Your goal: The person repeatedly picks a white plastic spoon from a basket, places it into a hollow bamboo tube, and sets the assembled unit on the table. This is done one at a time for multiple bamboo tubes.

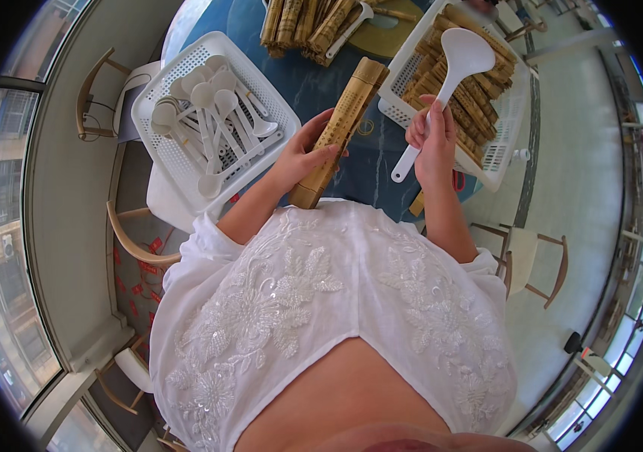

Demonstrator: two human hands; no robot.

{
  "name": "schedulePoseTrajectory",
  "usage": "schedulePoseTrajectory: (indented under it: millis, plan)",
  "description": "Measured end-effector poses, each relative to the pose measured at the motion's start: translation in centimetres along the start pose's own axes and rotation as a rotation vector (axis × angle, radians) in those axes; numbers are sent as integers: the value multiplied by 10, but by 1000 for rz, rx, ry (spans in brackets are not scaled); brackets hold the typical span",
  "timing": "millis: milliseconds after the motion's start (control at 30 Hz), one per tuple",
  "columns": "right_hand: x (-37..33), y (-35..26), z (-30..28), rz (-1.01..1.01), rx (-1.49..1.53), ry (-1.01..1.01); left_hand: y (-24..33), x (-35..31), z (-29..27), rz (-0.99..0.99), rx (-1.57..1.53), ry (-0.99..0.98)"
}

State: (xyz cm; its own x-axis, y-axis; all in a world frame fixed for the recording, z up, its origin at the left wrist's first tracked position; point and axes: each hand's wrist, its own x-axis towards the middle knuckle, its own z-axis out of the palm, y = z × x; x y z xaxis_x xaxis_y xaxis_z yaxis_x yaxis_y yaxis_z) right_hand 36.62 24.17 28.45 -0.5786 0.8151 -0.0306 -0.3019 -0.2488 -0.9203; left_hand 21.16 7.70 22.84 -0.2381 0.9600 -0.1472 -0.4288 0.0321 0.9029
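Note:
My left hand (pixel 301 156) grips a long, narrow golden-brown printed packet (pixel 346 105), tilted over the near edge of the table. My right hand (pixel 434 139) is closed round the handle of a white ladle (pixel 466 59). Its broad round head points up and away, and the holed handle end sticks out below the fist. To the left, a white perforated basket (pixel 157 147) holds several white ladles and spoons (pixel 205 96). Behind the raised ladle, a second white basket (pixel 504 154) is filled with brown packets (pixel 479 113) like the one in my left hand.
More brown packets (pixel 303 26) lie heaped at the far side of the dark blue table (pixel 385 169), beside another white ladle (pixel 348 32) and a round olive disc (pixel 389 34). Wooden-armed chairs (pixel 536 256) stand on both sides. Windows (pixel 9 226) line the left wall.

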Motion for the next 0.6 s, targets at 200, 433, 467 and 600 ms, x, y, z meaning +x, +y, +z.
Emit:
schedulePoseTrajectory:
  millis: [200,433,467,600]
  plan:
    - [-7,15,1,94,-55,-36,-7,2,-9,-88,-326,20]
    - [-2,12,1,82,-32,-52,-9,1,-15,38,-280,-138]
    - [-1,11,1,83,-20,-60,-9,1,-16,57,-261,-164]
    - [-2,4,6,95,2,-120,-9,1,-20,187,32,-180]
